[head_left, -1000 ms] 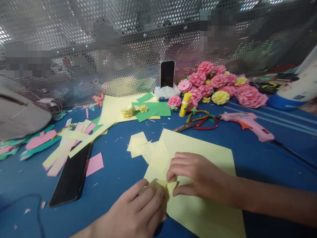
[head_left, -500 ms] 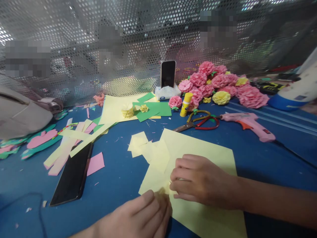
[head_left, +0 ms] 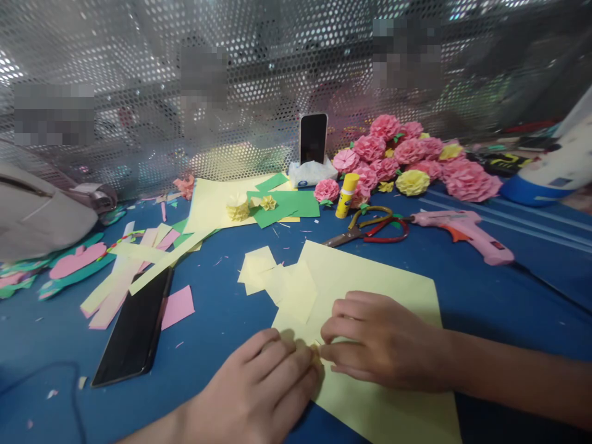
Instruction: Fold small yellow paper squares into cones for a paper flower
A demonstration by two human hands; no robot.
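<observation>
A large pale yellow sheet of paper (head_left: 388, 265) lies under both hands on the blue table. Over its left edge, my left hand (head_left: 272, 382) is closed on a small piece of yellow paper (head_left: 315, 353), mostly covered by the fingers. My right hand (head_left: 374, 339) faces it from the right, fingers curled, its tips at the same small piece. Just beyond the hands, several cut pieces of yellow paper (head_left: 296, 287) overlap the sheet's upper left corner and the table.
Scissors (head_left: 356, 231), a glue stick (head_left: 346, 196) and a pink glue gun (head_left: 465, 231) lie or stand beyond the sheet. Pink paper flowers (head_left: 383, 148) are heaped behind. At left are a phone (head_left: 134, 336), paper strips (head_left: 115, 277) and a bag (head_left: 41, 206).
My left hand has moved slightly up and further over the sheet, with the small yellow paper. My right hand stays nearly in place, its fingers shifting a little.
</observation>
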